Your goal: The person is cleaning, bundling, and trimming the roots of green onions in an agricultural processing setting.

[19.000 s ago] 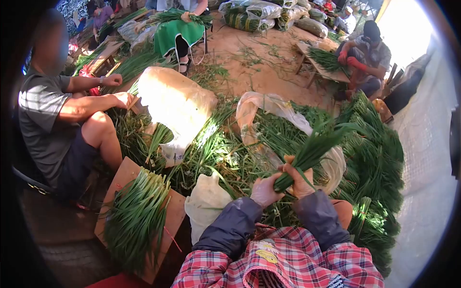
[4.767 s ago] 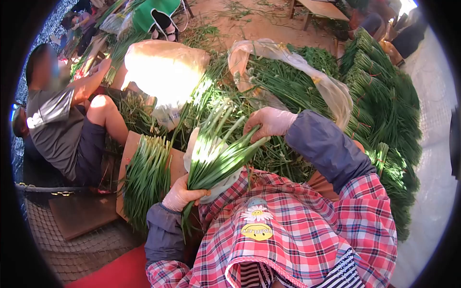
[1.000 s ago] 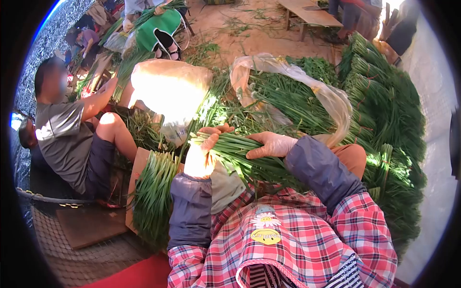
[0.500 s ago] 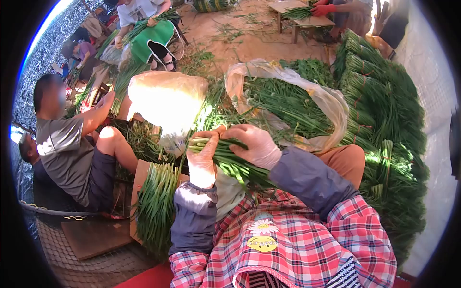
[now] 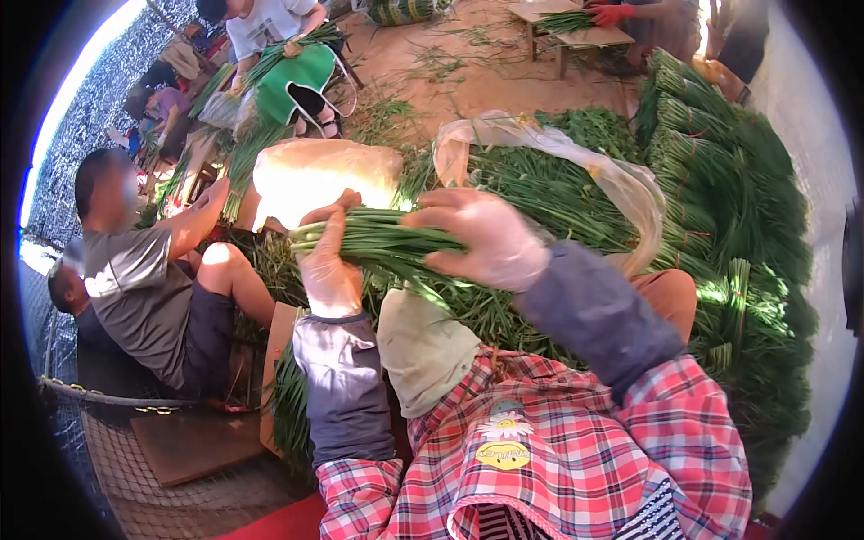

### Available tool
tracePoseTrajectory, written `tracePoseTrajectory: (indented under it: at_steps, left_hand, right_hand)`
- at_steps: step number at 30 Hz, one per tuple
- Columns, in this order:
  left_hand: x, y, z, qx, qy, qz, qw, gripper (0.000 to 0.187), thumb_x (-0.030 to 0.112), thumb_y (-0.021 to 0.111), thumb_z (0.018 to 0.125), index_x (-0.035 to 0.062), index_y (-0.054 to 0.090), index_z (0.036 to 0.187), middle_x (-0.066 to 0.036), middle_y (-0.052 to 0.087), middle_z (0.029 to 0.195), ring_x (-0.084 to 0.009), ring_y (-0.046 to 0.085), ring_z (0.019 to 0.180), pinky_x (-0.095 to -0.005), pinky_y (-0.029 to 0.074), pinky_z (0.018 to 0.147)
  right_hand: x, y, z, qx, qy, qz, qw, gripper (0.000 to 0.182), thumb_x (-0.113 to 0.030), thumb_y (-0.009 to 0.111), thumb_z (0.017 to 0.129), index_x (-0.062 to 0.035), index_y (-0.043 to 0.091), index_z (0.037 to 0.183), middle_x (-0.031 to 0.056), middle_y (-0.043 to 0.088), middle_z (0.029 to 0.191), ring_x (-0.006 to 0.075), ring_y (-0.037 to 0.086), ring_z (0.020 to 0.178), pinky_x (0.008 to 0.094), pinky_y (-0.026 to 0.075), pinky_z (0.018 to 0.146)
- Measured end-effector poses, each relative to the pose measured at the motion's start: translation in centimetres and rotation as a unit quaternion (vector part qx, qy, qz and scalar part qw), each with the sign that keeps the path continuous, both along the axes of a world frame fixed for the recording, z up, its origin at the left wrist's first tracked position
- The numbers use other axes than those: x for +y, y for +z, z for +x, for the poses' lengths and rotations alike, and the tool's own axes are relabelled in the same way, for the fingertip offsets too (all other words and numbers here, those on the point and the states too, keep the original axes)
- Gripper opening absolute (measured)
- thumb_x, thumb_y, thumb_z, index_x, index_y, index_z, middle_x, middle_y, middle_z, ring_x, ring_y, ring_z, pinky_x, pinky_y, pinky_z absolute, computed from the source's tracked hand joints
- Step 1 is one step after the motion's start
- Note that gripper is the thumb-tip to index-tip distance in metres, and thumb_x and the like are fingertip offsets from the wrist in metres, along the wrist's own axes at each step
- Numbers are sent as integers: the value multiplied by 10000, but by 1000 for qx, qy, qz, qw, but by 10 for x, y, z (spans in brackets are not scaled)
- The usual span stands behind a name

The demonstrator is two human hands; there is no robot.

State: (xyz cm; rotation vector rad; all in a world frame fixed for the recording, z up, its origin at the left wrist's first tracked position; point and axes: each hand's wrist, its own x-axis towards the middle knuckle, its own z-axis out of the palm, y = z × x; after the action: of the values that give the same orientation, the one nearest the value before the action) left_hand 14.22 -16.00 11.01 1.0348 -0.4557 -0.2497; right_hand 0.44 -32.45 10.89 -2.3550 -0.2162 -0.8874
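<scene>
My left hand (image 5: 331, 270), in a thin clear glove, is closed around a bunch of chives (image 5: 387, 236) near its pale cut ends. The bunch lies nearly level above my lap, pale ends to the left. My right hand (image 5: 495, 241), also gloved and slightly blurred, curves loosely around the leafy part, with the leaves passing between thumb and fingers. Its palm hides part of the bunch. Below my left forearm, more chives (image 5: 290, 396) stick out beside a brown board (image 5: 277, 360).
An open plastic wrap (image 5: 643, 198) surrounds loose chives ahead. Tied bundles (image 5: 720, 198) are stacked on the right. A sunlit plastic bag (image 5: 328, 171) stands ahead left. A person in a grey shirt (image 5: 144, 279) sits left; others work farther back.
The bunch and my left hand have moved left and up. My right hand has risen and shifted right, away from my left. The view has tilted slightly, and my left arm now covers the left-hand chives.
</scene>
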Motion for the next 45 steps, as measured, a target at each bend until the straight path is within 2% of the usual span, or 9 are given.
tracePoseTrajectory:
  at_steps: [3, 5, 9, 11, 14, 16, 22, 25, 45]
  left_hand:
    - [-7, 17, -2, -5, 14, 30, 999, 123, 40, 544, 864, 26, 527, 985, -187, 555, 1144, -316, 545, 1065, -432, 462, 918]
    - [8, 25, 18, 30, 35, -17, 999, 99, 50, 527, 878, 38, 521, 976, -177, 546, 1164, -316, 521, 1097, -438, 460, 919]
    - [23, 16, 44, 23, 72, -38, 996, 99, 29, 535, 867, 25, 529, 966, -187, 561, 1138, -309, 541, 1057, -416, 468, 907]
    - [7, 13, 42, 42, 83, -49, 994, 120, -2, 562, 840, 9, 543, 958, -212, 586, 1089, -299, 590, 973, -397, 481, 890]
    - [-2, 11, 33, 47, 32, -65, 996, 120, -7, 556, 841, 10, 547, 959, -206, 597, 1072, -304, 596, 965, -400, 481, 892]
    - [-2, 14, 22, 46, -5, -63, 997, 130, -16, 543, 845, 29, 548, 967, -203, 580, 1108, -319, 572, 1021, -416, 471, 910]
    - [-2, 3, -6, 43, -66, -46, 996, 114, -5, 538, 844, 53, 571, 937, -216, 491, 1214, -384, 469, 1149, -492, 445, 933]
    - [-4, -8, -13, 41, -111, -49, 992, 107, -1, 553, 836, 59, 567, 924, -202, 495, 1201, -383, 463, 1154, -499, 425, 954]
    - [-13, -30, -20, 120, -47, -15, 992, 113, -6, 509, 867, 60, 520, 959, -215, 529, 1168, -347, 522, 1081, -476, 457, 914]
  right_hand:
    - [12, -25, 8, 207, -38, 28, 977, 268, -191, 619, 729, -115, 596, 985, 143, 591, 899, 343, 596, 822, 442, 490, 703]
    - [-24, -93, -1, 579, -31, -116, 806, 324, -170, 558, 759, -97, 611, 1070, 142, 628, 992, 299, 613, 921, 424, 506, 724]
    - [-69, -119, -61, 645, -11, -154, 748, 398, -323, 612, 712, -166, 645, 1077, 42, 640, 1050, 278, 611, 931, 413, 494, 765]
    - [-60, -95, -59, 476, -131, -29, 869, 330, -381, 607, 739, -107, 687, 904, 115, 652, 788, 294, 618, 753, 384, 487, 689]
    - [-39, -44, -52, 349, -81, 294, 886, 277, -313, 610, 797, -50, 671, 862, 147, 636, 749, 302, 600, 684, 360, 456, 619]
    - [-27, -21, -46, 282, -68, 329, 899, 218, -248, 591, 805, -64, 667, 894, 143, 640, 787, 298, 610, 722, 359, 467, 646]
    - [-29, -48, -11, 203, -77, 109, 970, 314, -186, 590, 781, -109, 597, 1085, 158, 631, 900, 300, 610, 844, 355, 475, 756]
    - [-29, -52, -4, 256, -6, 349, 901, 330, -223, 650, 747, -111, 593, 1052, 152, 624, 907, 317, 594, 885, 371, 462, 777]
    - [0, -69, -6, 144, -144, -32, 979, 259, -251, 637, 740, -128, 584, 962, 84, 588, 900, 277, 605, 799, 391, 489, 661]
